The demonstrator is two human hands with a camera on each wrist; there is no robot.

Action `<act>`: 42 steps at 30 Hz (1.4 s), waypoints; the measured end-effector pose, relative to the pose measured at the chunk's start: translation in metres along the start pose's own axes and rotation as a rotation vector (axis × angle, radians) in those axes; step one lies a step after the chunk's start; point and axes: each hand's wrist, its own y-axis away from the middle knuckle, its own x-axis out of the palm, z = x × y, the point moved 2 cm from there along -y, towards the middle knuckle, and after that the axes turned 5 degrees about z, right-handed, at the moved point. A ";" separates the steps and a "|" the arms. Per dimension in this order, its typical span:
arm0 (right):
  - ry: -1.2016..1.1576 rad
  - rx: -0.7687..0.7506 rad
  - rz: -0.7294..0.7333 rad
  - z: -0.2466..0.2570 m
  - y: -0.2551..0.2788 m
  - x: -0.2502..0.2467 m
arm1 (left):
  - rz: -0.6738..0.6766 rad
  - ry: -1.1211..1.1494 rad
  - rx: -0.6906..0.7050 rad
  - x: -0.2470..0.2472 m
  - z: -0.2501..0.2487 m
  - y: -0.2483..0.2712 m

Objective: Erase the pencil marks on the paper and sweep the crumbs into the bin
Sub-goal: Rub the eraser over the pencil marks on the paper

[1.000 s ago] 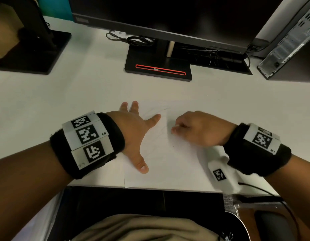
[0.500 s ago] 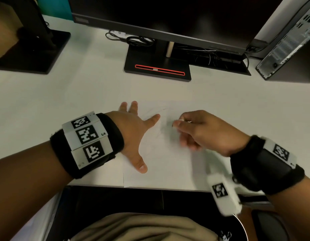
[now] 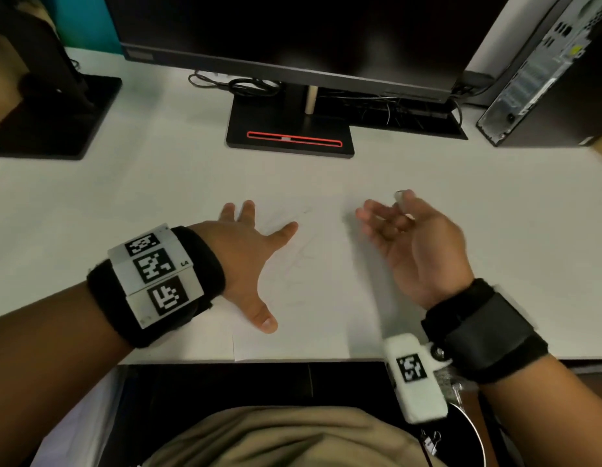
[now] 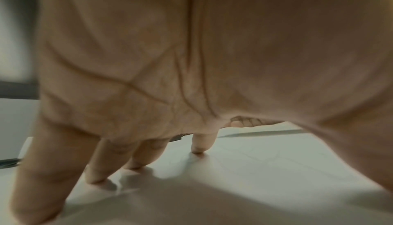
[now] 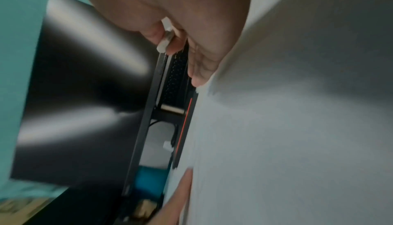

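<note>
**Left hand pins the paper; right hand lifted with the eraser**

The left hand [image 3: 240, 254] lies flat at centre-left of the head view, fingers straight and spread, thumb stretched toward the lower edge. In the left wrist view its fingertips [image 4: 198, 148] press down on the paper [image 3: 313, 298]; this grip holds nothing. The right hand [image 3: 412, 244], right of centre, is raised off the sheet and turned palm-up, with the other fingers loosely curled. Its grip pinches a small white eraser [image 3: 399, 196] between thumb and forefinger; the right wrist view shows the eraser [image 5: 164, 41] clamped at the fingertips.

The paper sits at the near edge of the worktop [image 3: 124, 203], under and between the hands, with faint pencil marks [image 3: 299, 261] at its middle. Crumbs are too small to make out.

Behind, at upper centre, stands a monitor [image 3: 293, 32] on a black base [image 3: 289, 136] with a red strip, cables [image 3: 245, 84] beside it. A computer tower [image 3: 542, 72] fills the upper right, another black stand [image 3: 50, 116] the upper left. The worktop is white; a teal wall [image 3: 87, 21] shows at the upper left.
</note>
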 end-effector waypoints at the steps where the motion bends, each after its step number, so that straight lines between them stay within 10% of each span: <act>1: 0.033 0.077 0.074 -0.010 0.009 0.008 | 0.002 0.000 0.001 0.000 0.000 -0.001; 7: 0.311 0.637 0.391 -0.043 0.014 0.027 | 0.000 -0.017 0.004 0.001 0.000 -0.002; 16: -0.027 -0.006 -0.120 0.040 -0.062 -0.035 | -0.006 -0.002 -0.002 0.000 0.000 0.002; 23: 0.242 0.512 0.317 -0.010 -0.035 -0.001 | 0.019 -0.026 -0.021 -0.002 -0.002 -0.001; 31: -0.045 -0.032 -0.083 0.054 -0.091 -0.043 | 0.019 -0.011 -0.011 -0.002 -0.002 0.001; 39: 0.350 0.530 0.354 0.013 -0.021 -0.031 | 0.031 -0.024 -0.018 -0.002 -0.002 0.000; 42: 0.255 0.498 0.210 0.024 -0.028 -0.054 | 0.033 -0.033 -0.023 -0.002 -0.001 -0.001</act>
